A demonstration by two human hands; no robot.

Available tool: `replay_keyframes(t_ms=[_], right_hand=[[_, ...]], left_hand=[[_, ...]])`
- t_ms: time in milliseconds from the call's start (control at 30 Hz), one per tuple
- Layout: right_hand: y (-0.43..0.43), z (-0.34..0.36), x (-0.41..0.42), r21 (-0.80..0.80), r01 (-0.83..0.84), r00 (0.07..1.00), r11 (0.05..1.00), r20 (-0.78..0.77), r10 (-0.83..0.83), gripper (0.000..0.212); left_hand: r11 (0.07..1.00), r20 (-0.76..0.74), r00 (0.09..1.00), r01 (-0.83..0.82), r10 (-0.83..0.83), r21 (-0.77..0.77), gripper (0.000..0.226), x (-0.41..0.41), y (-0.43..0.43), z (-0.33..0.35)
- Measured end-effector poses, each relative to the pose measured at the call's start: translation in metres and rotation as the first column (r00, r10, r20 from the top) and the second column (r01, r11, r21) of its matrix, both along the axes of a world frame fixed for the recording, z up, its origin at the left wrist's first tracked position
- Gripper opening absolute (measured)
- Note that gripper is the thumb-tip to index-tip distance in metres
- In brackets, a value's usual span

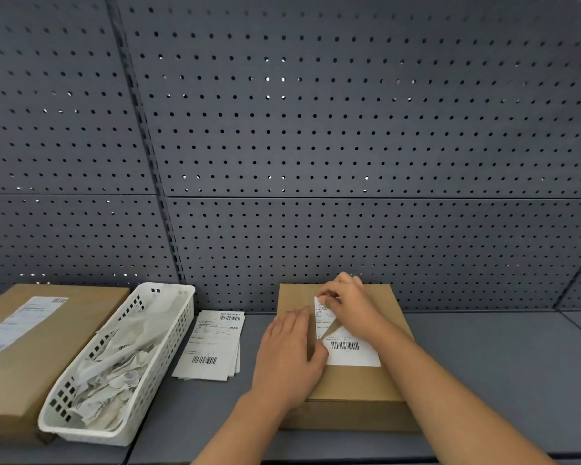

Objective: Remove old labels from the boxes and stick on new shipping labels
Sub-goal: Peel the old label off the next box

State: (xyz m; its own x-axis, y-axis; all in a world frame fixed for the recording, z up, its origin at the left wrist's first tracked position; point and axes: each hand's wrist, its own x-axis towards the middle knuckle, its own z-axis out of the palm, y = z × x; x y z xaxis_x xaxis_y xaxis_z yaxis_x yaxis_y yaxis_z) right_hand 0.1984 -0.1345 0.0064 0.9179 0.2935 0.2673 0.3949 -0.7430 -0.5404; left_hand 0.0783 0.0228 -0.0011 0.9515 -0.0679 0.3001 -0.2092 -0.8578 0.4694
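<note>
A brown cardboard box (356, 384) lies flat on the grey shelf in front of me. A white label (349, 350) with a barcode is stuck on its top, and the label's far end is lifted off the cardboard. My right hand (349, 302) pinches that lifted far corner. My left hand (287, 357) presses flat on the box's left side, thumb beside the label's near left corner. A stack of white shipping labels (212, 345) lies on the shelf left of the box.
A white perforated basket (168, 333) full of crumpled peeled paper stands left of the label stack. A second brown box (47, 350) with a label on top lies at the far left. A grey pegboard wall (316, 129) rises behind the shelf (500, 364).
</note>
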Motion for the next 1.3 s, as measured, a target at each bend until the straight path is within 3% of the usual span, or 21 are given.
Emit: replay_keyframes(t_ms=[433, 633, 1033, 1167, 1300], right_hand=[[0.0, 0.009, 0.013, 0.009, -0.061, 0.984, 0.998, -0.168, 0.061, 0.009], [0.001, 0.011, 0.014, 0.091, -0.054, 0.982, 0.994, -0.178, 0.07, 0.013], [0.029, 0.012, 0.007, -0.035, 0.246, 0.958, 0.969, -0.145, -0.248, 0.017], [0.037, 0.01, 0.006, -0.098, 0.293, 0.942, 0.951, -0.139, -0.304, 0.024], [0.036, 0.005, 0.007, -0.113, 0.31, 0.941, 0.944, -0.105, -0.322, 0.018]], left_hand=[[1.0, -0.001, 1.0, 0.0, 0.0, 0.003, 0.062, 0.003, 0.001, -0.004], [1.0, 0.002, 1.0, -0.002, 0.002, -0.004, 0.063, 0.002, 0.001, -0.004], [1.0, -0.003, 1.0, -0.005, 0.005, -0.008, 0.064, 0.003, 0.001, -0.004], [1.0, -0.008, 1.0, -0.005, 0.005, -0.012, 0.063, 0.004, 0.001, -0.005], [1.0, -0.011, 1.0, -0.003, 0.003, -0.018, 0.063, 0.003, 0.0, -0.005]])
